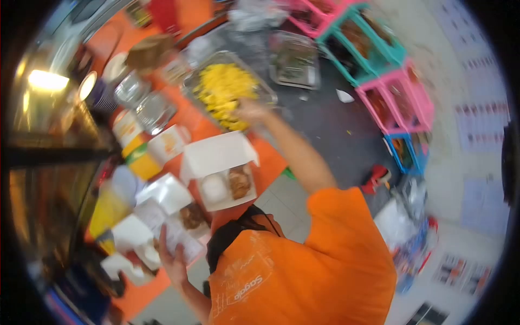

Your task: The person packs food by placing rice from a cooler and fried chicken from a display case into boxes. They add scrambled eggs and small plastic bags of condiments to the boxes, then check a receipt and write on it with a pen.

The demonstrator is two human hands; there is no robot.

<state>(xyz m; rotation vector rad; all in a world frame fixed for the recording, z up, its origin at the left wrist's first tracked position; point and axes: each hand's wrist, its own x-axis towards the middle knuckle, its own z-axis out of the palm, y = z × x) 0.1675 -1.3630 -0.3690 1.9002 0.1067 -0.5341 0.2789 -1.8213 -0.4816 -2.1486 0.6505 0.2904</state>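
Orange counter (270,162): yellow food (222,86) under grip (251,111).

Indoor light, bright and fairly even. Lamp (47,80) at far left blown out to a yellow-white glare, with reflections on the glass case (51,179) below it. Heavy fisheye: black vignette all round, edges bent and smeared. Motion blur throughout. Right hand (250,110) and yellow food (223,89) soft. Wall papers (482,122) at right unreadable.

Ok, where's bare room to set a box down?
The dark grey surface between the clear tray of yellow food and the pink and teal crates is mostly bare. Around the open white boxes by the left hand it is crowded.
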